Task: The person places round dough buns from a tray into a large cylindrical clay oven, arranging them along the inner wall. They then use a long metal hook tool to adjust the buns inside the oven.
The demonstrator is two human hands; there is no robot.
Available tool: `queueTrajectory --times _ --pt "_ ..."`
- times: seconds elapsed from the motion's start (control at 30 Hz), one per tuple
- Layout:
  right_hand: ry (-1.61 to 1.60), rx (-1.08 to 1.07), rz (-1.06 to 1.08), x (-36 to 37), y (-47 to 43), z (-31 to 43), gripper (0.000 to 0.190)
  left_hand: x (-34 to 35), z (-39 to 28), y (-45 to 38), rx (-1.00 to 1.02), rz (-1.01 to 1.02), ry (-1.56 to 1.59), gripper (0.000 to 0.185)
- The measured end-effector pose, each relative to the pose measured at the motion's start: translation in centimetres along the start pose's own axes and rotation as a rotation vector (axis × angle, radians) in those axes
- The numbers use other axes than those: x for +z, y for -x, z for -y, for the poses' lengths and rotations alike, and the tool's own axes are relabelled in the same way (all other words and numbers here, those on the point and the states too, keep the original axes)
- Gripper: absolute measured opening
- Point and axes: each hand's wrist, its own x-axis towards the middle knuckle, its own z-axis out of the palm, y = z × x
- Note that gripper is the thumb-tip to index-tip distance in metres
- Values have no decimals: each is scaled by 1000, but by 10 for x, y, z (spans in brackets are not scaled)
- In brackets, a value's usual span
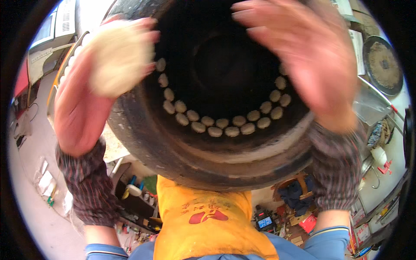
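Note:
A round, dark, barrel-like oven [208, 169] fills the middle of the head view, its mouth facing me. Small pale dough rounds [222, 123] stick to its inner wall in curved rows. At the left of the mouth, my left hand [76, 97] holds a larger pale piece, apparently dough [122, 58], blurred by motion. My right hand [312, 61] is over the right side of the mouth, fingers apart and pointing left, with nothing seen in it; it is also blurred. Dark striped sleeve covers are on both forearms.
At the left, pale rounds line an orange-edged tray [60, 73], partly behind my left hand. A round dark pan or lid [383, 65] is at the far right. Below the oven are my yellow apron [211, 234], a dark shelf [138, 203] with small items, and a device with a lit screen [265, 222].

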Motion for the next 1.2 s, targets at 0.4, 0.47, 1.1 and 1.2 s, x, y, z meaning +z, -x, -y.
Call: queueTrajectory --times 0.4,0.47,1.1,1.2 --pt "-257 -121 -1051 -88 363 43 58 52 365 -228 -573 274 -981 46" --pt "-247 -58 -1197 -97 384 24 59 49 435 -241 -633 119 -819 48" --pt "-188 56 -1289 -137 369 7 63 140 614 -262 -285 -482 -388 73" --pt "-166 45 -1348 -132 366 10 65 138 602 -259 -361 -463 -419 73"
